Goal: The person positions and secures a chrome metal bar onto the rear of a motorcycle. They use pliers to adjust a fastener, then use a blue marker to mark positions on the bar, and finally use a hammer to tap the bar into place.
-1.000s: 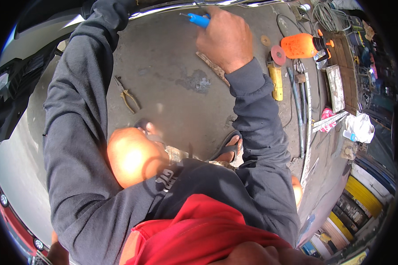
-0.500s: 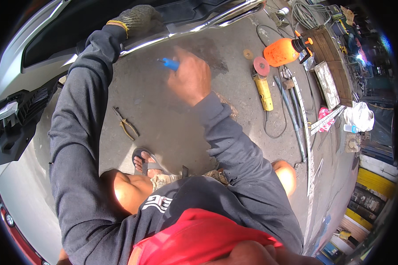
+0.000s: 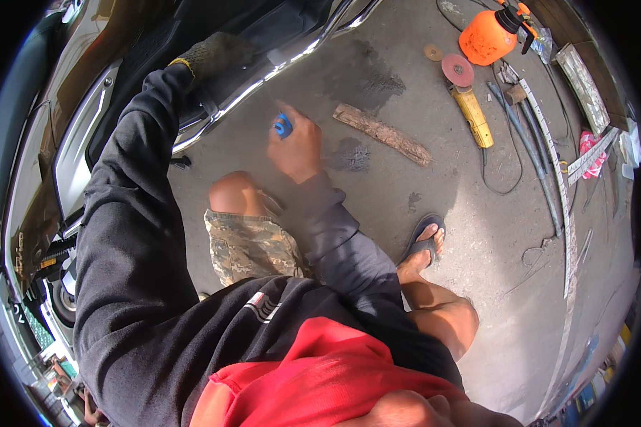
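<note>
The gloved left hand (image 3: 214, 53) reaches far with its arm stretched out, while the bare right hand (image 3: 295, 146) is curled closed, arm bent.

Lying in bright sunlight on the stained grey concrete floor (image 3: 477, 235): a wood scrap (image 3: 382, 133), a yellow angle grinder (image 3: 471, 117), an orange pump sprayer (image 3: 488, 39), grey pipes (image 3: 530, 142). Standing at left, gleaming: a silver vehicle body (image 3: 75, 153).

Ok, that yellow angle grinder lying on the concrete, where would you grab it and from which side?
Grip the yellow angle grinder around its long yellow body, coming from above with the fingers wrapping across it. It lies flat on the grey concrete floor, the red disc at its far end and the black cable trailing from the near end, so the middle is probably the safest, best-balanced hold.
</note>
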A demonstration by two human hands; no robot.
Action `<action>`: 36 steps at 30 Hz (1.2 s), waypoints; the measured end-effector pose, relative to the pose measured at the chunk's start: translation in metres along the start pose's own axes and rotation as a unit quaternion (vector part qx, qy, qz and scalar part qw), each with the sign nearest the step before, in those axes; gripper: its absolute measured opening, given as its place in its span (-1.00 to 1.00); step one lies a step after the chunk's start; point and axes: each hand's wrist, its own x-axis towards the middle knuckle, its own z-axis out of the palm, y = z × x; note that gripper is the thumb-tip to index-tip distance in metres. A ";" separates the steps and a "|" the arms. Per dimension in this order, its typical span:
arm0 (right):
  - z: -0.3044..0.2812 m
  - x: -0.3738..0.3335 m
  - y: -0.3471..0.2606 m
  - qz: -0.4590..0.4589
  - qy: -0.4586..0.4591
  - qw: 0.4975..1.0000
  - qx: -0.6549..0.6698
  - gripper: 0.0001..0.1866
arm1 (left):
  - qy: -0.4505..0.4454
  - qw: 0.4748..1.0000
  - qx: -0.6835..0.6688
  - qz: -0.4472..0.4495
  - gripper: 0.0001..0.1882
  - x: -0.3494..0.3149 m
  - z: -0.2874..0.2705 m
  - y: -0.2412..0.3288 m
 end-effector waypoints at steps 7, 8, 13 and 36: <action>0.022 -0.015 0.000 0.021 0.082 0.996 0.039 -0.54 | 0.043 0.983 0.176 0.029 -0.60 -0.007 0.006 -0.005; 0.023 -0.017 0.001 0.010 0.076 0.996 0.040 -0.54 | 0.036 0.970 0.227 0.077 -0.55 -0.008 0.007 -0.008; 0.031 -0.014 0.005 0.011 0.076 0.996 0.043 -0.54 | 0.083 0.990 0.117 0.005 -0.47 0.006 0.008 -0.030; 0.040 -0.016 0.002 0.011 0.125 0.990 0.071 -0.56 | 0.091 0.983 0.152 0.040 -0.47 0.016 0.004 -0.051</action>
